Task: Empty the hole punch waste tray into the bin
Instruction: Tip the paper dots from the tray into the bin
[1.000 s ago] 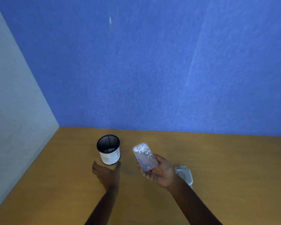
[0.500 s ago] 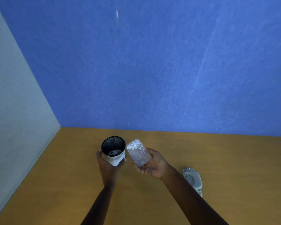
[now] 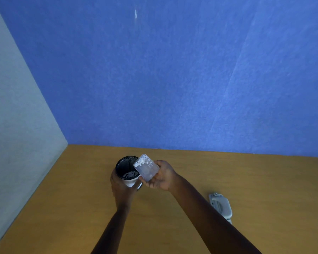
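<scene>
My right hand (image 3: 161, 177) holds a clear plastic waste tray (image 3: 146, 167) with white paper dots heaped at its far end. The tray is tilted, its far end over the rim of a small bin (image 3: 126, 166), a black mesh cup with a white lower part. My left hand (image 3: 120, 186) grips the bin from the near side and holds it tilted toward the tray. White paper dots lie inside the bin. The grey hole punch (image 3: 221, 206) lies on the wooden desk (image 3: 246, 180) to the right, partly hidden by my right forearm.
A blue fabric partition (image 3: 173, 79) rises behind the desk and a grey one (image 3: 13, 116) closes the left side. The desk's left edge meets the grey partition.
My left hand reached the bin, gripped it and tilted it. My right hand carried the tray left until its far end came over the bin's rim.
</scene>
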Demonstrator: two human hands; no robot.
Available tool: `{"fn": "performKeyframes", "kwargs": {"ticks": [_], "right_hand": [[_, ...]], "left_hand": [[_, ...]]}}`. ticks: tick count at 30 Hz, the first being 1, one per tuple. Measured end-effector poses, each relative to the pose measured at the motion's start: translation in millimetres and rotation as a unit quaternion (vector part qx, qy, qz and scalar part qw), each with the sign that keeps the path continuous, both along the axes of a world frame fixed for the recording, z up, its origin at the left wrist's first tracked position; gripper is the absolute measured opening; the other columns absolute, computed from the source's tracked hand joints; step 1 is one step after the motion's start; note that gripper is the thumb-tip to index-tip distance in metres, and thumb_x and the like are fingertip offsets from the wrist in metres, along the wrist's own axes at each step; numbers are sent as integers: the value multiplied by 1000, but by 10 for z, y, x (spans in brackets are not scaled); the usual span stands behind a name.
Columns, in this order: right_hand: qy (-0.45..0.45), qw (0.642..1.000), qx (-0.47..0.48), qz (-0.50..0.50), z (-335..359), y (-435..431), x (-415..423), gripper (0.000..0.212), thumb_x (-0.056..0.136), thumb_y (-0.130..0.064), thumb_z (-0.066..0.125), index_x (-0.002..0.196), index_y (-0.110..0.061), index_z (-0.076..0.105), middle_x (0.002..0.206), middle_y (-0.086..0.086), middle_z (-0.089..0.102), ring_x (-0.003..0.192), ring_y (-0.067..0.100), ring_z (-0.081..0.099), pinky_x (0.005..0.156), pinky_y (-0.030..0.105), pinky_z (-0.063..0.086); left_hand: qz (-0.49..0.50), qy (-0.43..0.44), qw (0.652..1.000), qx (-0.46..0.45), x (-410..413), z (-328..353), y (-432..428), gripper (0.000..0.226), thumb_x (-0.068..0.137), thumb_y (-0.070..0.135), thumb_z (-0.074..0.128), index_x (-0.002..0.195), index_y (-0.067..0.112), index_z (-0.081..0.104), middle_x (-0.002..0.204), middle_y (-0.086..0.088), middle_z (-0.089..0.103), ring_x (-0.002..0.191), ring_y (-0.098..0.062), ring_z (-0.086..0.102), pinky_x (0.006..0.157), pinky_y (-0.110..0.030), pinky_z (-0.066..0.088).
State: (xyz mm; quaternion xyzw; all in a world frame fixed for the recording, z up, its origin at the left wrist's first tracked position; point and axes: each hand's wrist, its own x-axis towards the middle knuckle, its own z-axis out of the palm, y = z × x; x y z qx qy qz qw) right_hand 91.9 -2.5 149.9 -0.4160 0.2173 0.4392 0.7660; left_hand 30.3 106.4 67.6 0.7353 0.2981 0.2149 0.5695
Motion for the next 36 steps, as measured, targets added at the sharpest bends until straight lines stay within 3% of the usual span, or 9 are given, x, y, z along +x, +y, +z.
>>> {"fn": "performKeyframes", "kwargs": {"ticks": [4,8,12,16,23,27,30,33,36], "right_hand": [[-30,998,-51,8,24,70,44,21,91,-21,41,82,-7,55,87,12,55,76,23,54,47,29,57],[-78,989,-115,39,130,150,41,19,91,-22,45,77,-13,52,82,7,51,72,20,51,68,33,50],[-166,957,-224,82,184,322,54,23,91,-24,46,104,-9,55,98,8,53,95,26,53,83,34,49],[-358,819,-405,196,185,481,34,44,93,-25,34,125,0,54,122,18,54,123,34,47,108,43,38],[-486,689,-495,210,86,609,-79,40,92,-25,37,110,1,63,128,20,38,121,36,39,100,42,40],[-571,580,-522,256,84,562,-116,39,93,-27,41,113,-2,63,132,19,38,121,34,39,101,44,41],[-632,490,-523,295,46,488,-128,39,94,-27,40,113,-3,64,131,18,39,118,33,40,98,43,41],[-655,451,-511,326,31,422,-123,39,93,-27,43,114,0,63,130,18,40,119,33,40,98,42,40],[-667,456,-490,326,10,402,-105,38,92,-28,45,118,-9,64,127,17,44,118,31,40,98,41,41]], "left_hand": [[-11,8,1000,-7,42,-35,28,112,41,50,71,138,6,36,138,-17,43,127,-31,44,105,-46,40],[-14,1,1000,-9,44,-45,45,107,41,51,68,135,8,41,135,-13,47,124,-28,48,102,-44,43],[-14,4,1000,-2,58,-43,53,108,39,52,69,134,8,43,134,-12,48,123,-27,49,101,-41,42],[-10,11,1000,0,75,-52,60,103,42,48,75,134,11,43,133,-10,50,122,-25,50,102,-42,44],[-11,34,999,-7,186,-350,195,89,44,42,79,125,23,47,121,-5,61,110,-22,61,89,-50,53],[-9,35,999,-10,217,-443,226,86,44,39,79,123,28,46,120,-3,61,107,-23,62,82,-53,55],[-9,39,999,-3,160,-247,163,85,50,30,80,127,19,46,125,-7,57,111,-24,59,91,-51,51],[-8,31,999,-10,143,-189,133,88,52,29,80,130,12,44,129,-9,53,115,-25,56,95,-50,48],[-10,33,999,-11,133,-172,134,93,45,39,75,129,13,45,127,-8,54,113,-24,57,94,-49,49]]}}
